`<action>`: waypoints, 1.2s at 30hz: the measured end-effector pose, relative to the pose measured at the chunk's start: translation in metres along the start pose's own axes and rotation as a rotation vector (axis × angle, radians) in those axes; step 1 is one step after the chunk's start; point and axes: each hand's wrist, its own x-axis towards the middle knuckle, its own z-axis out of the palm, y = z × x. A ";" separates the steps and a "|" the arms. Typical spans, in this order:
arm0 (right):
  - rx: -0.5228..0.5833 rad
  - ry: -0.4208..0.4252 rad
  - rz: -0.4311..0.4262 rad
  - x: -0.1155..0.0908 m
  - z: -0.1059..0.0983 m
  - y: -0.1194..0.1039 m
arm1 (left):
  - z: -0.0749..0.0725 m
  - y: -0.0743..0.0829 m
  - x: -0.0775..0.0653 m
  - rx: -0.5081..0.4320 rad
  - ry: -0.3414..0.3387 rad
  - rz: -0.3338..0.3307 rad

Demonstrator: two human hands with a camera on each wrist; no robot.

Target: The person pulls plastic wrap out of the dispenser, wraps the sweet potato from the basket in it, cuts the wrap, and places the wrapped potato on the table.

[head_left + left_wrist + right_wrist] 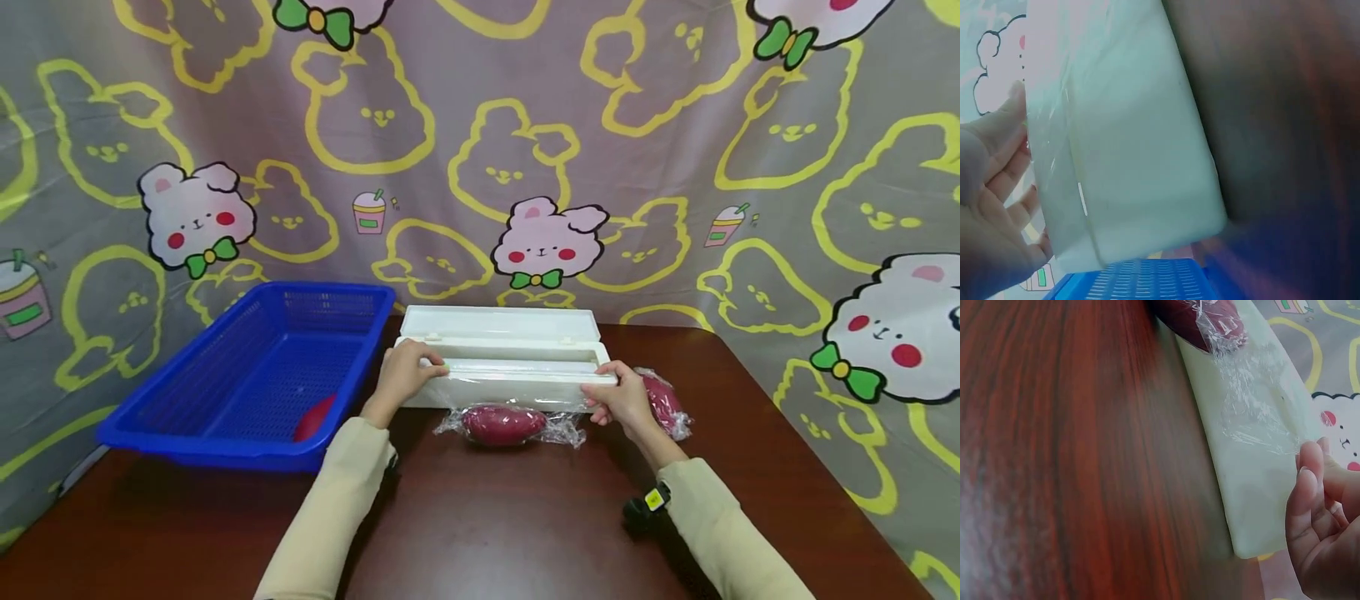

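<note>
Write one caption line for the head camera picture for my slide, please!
Two hands, left hand and right hand, hold the ends of a white cling-film box above a wrapped sweet potato.

Dark wooden table point(480, 533), blue basket point(225, 417), white dispenser box point(502, 354), two wrapped sweet potatoes point(504, 423)

No readable text, labels, brands or numbers on anything in view
</note>
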 end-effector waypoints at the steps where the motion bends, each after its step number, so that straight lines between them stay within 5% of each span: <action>1: -0.005 0.005 0.009 0.000 -0.001 -0.001 | -0.003 -0.003 -0.002 -0.012 -0.004 -0.016; 9: -0.010 -0.027 0.043 -0.002 0.000 -0.002 | -0.008 -0.010 -0.010 -0.086 -0.010 -0.071; 17: 0.008 -0.052 0.008 -0.003 0.002 0.001 | -0.014 -0.018 -0.018 -0.178 0.075 -0.102; 29: -0.008 -0.065 -0.016 -0.006 -0.003 0.001 | -0.016 -0.016 -0.023 -0.188 0.168 -0.145; 36: 0.016 -0.088 -0.011 -0.006 -0.005 -0.001 | -0.017 -0.011 -0.026 -0.197 0.170 -0.247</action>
